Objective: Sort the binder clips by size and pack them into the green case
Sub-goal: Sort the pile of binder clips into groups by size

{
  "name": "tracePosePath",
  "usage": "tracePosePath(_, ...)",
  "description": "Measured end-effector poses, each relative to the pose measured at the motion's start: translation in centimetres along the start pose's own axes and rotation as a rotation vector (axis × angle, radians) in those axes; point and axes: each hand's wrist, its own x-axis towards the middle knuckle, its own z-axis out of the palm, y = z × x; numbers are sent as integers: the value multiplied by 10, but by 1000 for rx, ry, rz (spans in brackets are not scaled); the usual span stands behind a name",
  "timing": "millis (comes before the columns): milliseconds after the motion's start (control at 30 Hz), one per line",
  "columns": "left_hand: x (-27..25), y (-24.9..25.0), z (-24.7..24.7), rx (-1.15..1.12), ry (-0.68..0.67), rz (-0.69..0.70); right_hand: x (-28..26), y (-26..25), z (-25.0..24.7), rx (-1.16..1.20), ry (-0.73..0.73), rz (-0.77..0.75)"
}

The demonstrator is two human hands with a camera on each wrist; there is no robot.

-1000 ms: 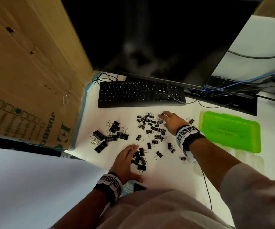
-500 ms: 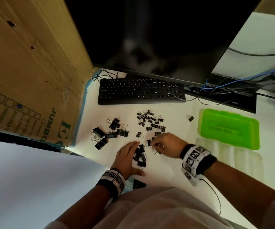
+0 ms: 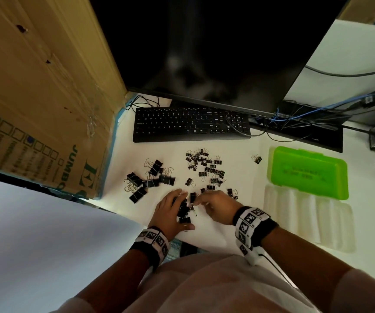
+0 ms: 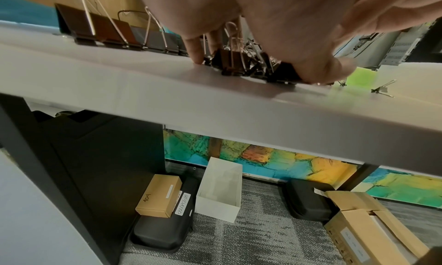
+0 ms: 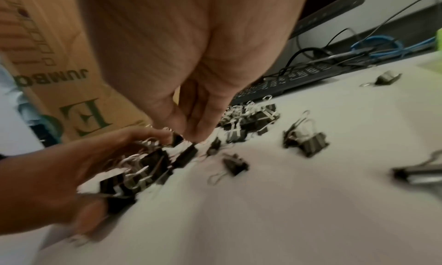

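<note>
Black binder clips lie in groups on the white desk (image 3: pixel 245 199): large clips (image 3: pixel 148 179) at left, a pile of small clips (image 3: pixel 204 166) in the middle, and medium clips (image 3: pixel 183 211) near the front edge. My left hand (image 3: pixel 183 210) (image 4: pixel 263 63) cups the medium clips (image 4: pixel 234 61), fingertips and thumb on the desk. My right hand (image 3: pixel 196 199) (image 5: pixel 193 136) pinches one medium clip (image 5: pixel 187 153) at the edge of that pile. The green case (image 3: pixel 308 172) lies closed at right, away from both hands.
A black keyboard (image 3: pixel 191 125) and a dark monitor (image 3: pixel 204 53) stand behind the clips. A big cardboard box (image 3: pixel 42 98) walls the left side. A ribbed translucent tray (image 3: pixel 306 215) lies in front of the case. One clip (image 3: pixel 257 159) sits alone. Cables (image 3: pixel 294 116) run at back right.
My right hand has come back from the far small-clip pile to the near pile beside my left hand. The left hand has stayed around its pile.
</note>
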Motion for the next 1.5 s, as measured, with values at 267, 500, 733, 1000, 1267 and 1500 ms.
tracePosePath(267, -5, 10, -15, -46, 48, 105, 3, 36, -21, -511, -57, 9)
tracePosePath(500, 50, 41, -47, -56, 97, 59, -3, 48, -28, -554, 58, 60)
tracePosePath(733, 89, 56, -45, 116, -122, -104, -16, 63, -39, -646, 88, 70)
tracePosePath(1000, 89, 81, -43, -22, -8, 74, -39, 67, -56, 16, 505, 265)
tracePosePath(1267, 58, 105, -10, 109, -299, 223, -74, 61, -58, 75, 220, 356)
tracePosePath(1500, 48, 112, 12, 141, -356, 199, -84, 50, -22, 109, 64, 383)
